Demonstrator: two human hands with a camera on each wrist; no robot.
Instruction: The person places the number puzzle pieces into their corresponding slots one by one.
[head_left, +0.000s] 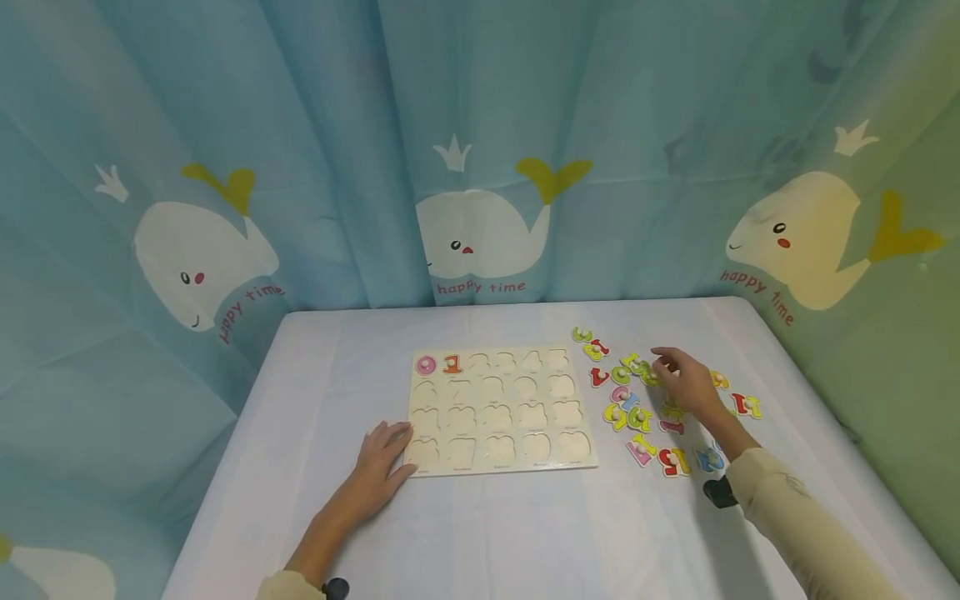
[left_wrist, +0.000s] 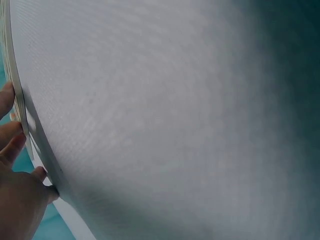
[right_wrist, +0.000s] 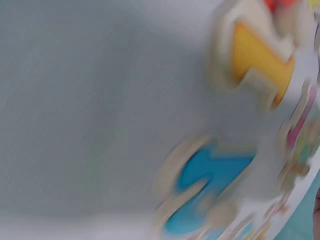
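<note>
A pale wooden number puzzle board lies on the table. A pink 0 piece and an orange 1 piece sit in its top-row recesses. My left hand rests at the board's lower left edge, fingertips touching the rim; the left wrist view shows the fingers along that rim. To the right of the board, my right hand is over loose number pieces, beside a green piece, with thumb and forefinger apart. In the right wrist view a blue piece and an orange-yellow one appear blurred.
Several number pieces are scattered right of the board, among them a red-and-yellow 15, a blue piece and a red-and-yellow 11. A white cloth covers the table. Behind it hangs a blue whale-print curtain.
</note>
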